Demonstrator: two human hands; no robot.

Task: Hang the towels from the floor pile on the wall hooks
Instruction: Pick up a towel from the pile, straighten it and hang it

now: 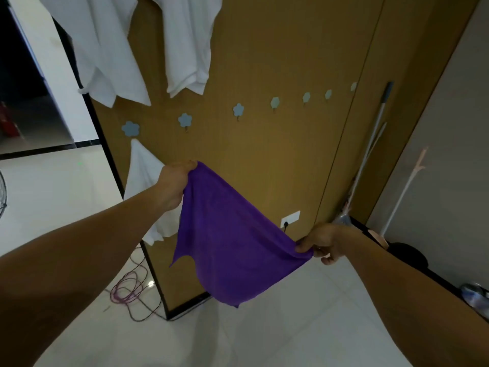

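Note:
A purple towel (227,234) hangs spread in the air in front of the wooden wall (277,160). My left hand (174,181) pinches its upper left corner, just below the row of blue flower-shaped hooks (185,120). My right hand (321,241) grips the towel's lower right corner, lower down by the wall socket (290,219). A white towel (144,181) hangs from the leftmost hook (130,128), partly behind my left arm. The other hooks in the row are bare. The floor pile is out of view.
Two white cloths (185,46) hang higher on the wall. A mop handle (370,144) leans in the right corner beside a white stand (404,189). Purple and dark cables (129,290) lie coiled on the white tiled floor at the wall's left end.

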